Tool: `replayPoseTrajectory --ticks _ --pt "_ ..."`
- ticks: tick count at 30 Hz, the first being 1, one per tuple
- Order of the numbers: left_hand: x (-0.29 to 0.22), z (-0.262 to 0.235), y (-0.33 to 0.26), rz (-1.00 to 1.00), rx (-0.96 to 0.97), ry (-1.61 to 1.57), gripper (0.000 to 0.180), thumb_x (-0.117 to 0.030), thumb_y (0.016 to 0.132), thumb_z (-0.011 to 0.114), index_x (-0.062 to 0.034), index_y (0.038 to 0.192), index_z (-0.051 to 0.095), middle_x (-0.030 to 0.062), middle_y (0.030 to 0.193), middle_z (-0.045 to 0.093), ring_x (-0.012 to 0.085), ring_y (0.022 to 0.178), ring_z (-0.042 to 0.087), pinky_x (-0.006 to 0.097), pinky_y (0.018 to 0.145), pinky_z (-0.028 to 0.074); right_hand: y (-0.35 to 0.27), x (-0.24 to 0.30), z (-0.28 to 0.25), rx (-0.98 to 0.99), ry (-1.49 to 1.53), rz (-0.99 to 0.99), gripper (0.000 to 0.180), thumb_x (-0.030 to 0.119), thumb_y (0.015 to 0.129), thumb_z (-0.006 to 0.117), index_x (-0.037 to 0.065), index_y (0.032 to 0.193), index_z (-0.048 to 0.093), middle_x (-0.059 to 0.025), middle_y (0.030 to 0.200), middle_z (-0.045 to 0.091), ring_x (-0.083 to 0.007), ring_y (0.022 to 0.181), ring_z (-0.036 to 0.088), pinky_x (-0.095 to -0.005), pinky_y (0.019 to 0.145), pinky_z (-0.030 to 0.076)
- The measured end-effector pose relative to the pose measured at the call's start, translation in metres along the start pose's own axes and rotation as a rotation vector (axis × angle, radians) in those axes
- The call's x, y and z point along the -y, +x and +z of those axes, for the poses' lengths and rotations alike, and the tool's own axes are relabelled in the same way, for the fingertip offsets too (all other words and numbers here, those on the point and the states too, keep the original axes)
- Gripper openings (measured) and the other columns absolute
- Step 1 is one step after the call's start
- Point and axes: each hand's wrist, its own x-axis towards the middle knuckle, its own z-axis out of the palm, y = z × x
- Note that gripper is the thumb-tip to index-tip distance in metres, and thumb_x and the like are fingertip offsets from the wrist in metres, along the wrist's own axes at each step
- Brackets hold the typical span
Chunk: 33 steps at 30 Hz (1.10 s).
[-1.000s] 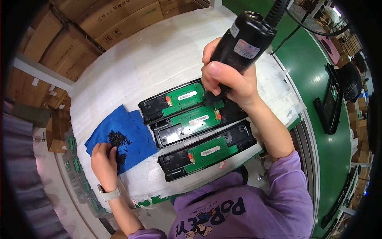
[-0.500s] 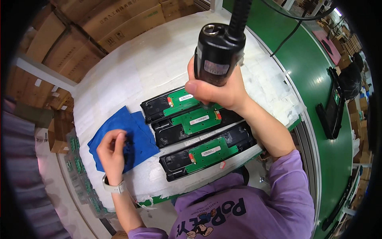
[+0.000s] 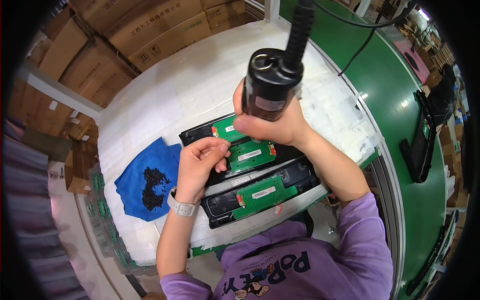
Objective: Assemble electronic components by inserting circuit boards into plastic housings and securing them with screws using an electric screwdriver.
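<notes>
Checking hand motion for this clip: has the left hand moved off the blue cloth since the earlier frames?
Yes. The left hand went right from the blue cloth to the middle green board.

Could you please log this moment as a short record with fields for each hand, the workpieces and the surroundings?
Right hand: grips a black electric screwdriver, upright over the boards.
Left hand: fingertips pinched at the middle green circuit board.
Workpieces: three black trays, each with a green board.
Nearby: blue cloth with small black screws; green conveyor at right.
</notes>
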Motion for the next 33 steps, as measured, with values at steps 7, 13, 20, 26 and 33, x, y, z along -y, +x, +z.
replayPoseTrajectory --ticks 7,13,20,26,33 --pt "0.009 0.002 -0.01 -0.033 0.018 -0.141 0.015 -0.01 0.087 0.056 0.0026 0.095 0.06 0.0051 0.077 0.061 0.0049 0.057 0.05 0.016 0.052 0.04 -0.007 -0.001 -0.012 -0.053 0.719 -0.227 0.021 0.018 0.082 0.053 0.002 0.095 0.046 -0.0031 0.055 0.044 -0.0128 0.042 0.044 -0.0279 0.047 0.039" --pt "0.007 0.008 -0.018 -0.03 0.028 -0.237 0.016 -0.007 0.086 0.057 0.0029 0.098 0.06 0.0095 0.081 0.063 0.0071 0.059 0.052 0.018 0.054 0.042 -0.012 0.009 -0.011 -0.185 0.821 -0.3 0.029 0.031 0.087 0.043 0.005 0.1 0.047 -0.0022 0.057 0.045 -0.0136 0.042 0.043 -0.0333 0.053 0.043" --pt "0.009 0.012 -0.02 -0.076 0.014 -0.342 0.016 -0.009 0.087 0.056 0.0015 0.099 0.058 0.0099 0.082 0.061 0.0098 0.061 0.051 0.02 0.057 0.043 -0.014 0.008 -0.008 -0.178 0.803 -0.298 0.029 0.031 0.088 0.043 0.005 0.1 0.046 -0.0026 0.058 0.045 -0.0138 0.042 0.043 -0.0336 0.052 0.043" --pt "0.012 0.011 -0.019 -0.096 0.03 -0.367 0.018 -0.012 0.087 0.056 0.0014 0.099 0.058 0.0102 0.084 0.061 0.0102 0.061 0.051 0.021 0.058 0.043 -0.016 0.008 -0.006 -0.224 0.801 -0.304 0.028 0.03 0.087 0.043 0.005 0.099 0.046 -0.0027 0.058 0.045 -0.0137 0.042 0.042 -0.033 0.052 0.043" --pt "0.013 0.012 -0.021 -0.096 0.016 -0.355 0.018 -0.011 0.087 0.057 0.0011 0.099 0.058 0.0103 0.084 0.061 0.0104 0.063 0.052 0.021 0.059 0.044 -0.018 0.008 -0.002 -0.165 0.713 -0.309 0.026 0.027 0.085 0.046 0.005 0.097 0.043 -0.0029 0.056 0.043 -0.0133 0.042 0.042 -0.0317 0.052 0.042"
